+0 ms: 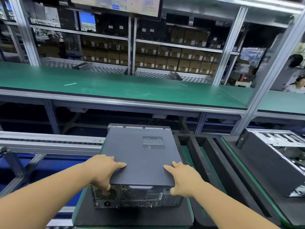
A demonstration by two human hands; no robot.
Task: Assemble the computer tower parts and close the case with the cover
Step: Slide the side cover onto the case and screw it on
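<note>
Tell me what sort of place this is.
Likely a computer assembly line: a green conveyor belt, shelves of stacked cardboard boxes, and an open chassis beside the computer tower being closed.

Cover on tower, conveyor behind.
</note>
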